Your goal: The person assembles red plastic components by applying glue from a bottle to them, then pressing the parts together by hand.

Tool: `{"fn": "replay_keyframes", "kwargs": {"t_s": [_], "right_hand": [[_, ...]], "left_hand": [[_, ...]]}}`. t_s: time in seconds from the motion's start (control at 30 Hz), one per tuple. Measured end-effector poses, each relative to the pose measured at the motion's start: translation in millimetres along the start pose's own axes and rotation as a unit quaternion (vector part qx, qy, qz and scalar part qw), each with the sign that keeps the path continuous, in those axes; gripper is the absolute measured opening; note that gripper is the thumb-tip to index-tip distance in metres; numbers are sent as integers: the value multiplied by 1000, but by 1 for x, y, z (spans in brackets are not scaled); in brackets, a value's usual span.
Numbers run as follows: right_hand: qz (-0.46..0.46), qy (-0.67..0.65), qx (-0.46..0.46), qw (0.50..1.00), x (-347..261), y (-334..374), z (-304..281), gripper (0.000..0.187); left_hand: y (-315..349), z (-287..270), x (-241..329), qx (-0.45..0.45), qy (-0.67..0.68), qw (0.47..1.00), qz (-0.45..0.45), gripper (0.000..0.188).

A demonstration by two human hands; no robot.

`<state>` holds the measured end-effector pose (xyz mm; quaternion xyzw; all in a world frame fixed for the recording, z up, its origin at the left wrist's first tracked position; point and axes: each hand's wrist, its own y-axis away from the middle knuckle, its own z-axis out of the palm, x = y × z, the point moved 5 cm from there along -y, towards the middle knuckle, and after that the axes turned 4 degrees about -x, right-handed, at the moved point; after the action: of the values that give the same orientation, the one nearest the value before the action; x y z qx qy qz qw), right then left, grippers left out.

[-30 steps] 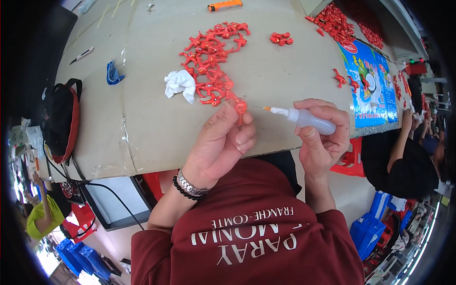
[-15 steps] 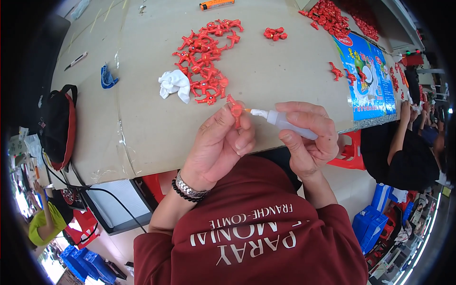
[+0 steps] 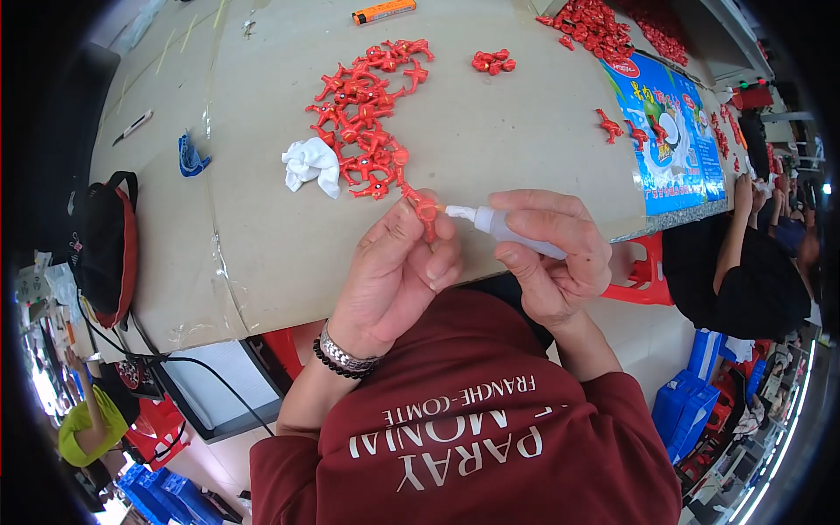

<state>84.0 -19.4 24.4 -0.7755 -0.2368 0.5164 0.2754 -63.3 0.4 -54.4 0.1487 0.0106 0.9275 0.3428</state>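
Note:
My left hand (image 3: 398,254) pinches a small red plastic figure (image 3: 426,210) between thumb and fingers, above the table's near edge. In my right hand (image 3: 560,249) is a translucent white squeeze bottle (image 3: 516,232), tilted sideways with its thin nozzle pointing left. The nozzle's tip meets the red figure or lies very close to it; which of these I cannot tell. Just beyond my left hand spreads a cluster of similar red figures (image 3: 359,109). A crumpled white cloth or tissue (image 3: 311,164) lies at the cluster's left side.
The table (image 3: 254,262) also bears a blue crumpled scrap (image 3: 192,156), a pen-like tool (image 3: 133,127), an orange box-like item (image 3: 385,10) and a small group of red parts (image 3: 493,61). At right are a blue printed sheet (image 3: 669,140) and a red heap (image 3: 591,31). A black-and-red bag (image 3: 114,245) hangs at left.
The view has shifted slightly, so the table's things sit a little further left. Both hands keep their holds, and the nozzle stays at the red figure.

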Motion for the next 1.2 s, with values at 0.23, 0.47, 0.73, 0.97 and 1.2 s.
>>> {"fn": "replay_keyframes", "kwargs": {"t_s": [0.23,0.47,0.73,0.97,1.2], "right_hand": [[2,1,3,1000,0,1,-1,24],[-8,19,7,1000,-1,1,-1,24],[-11,34,1,999,-1,1,0,26],[-17,41,-2,999,-3,0,0,26],[-14,19,4,1000,-8,-3,-2,24]], "left_hand": [[0,2,-1,-7,2,1000,0,23],[0,2,-1,12,-4,1000,0,20],[-3,0,2,14,-16,1000,19,17],[-4,5,7,22,-91,994,62,17],[-2,8,12,51,-161,980,103,19]]}}
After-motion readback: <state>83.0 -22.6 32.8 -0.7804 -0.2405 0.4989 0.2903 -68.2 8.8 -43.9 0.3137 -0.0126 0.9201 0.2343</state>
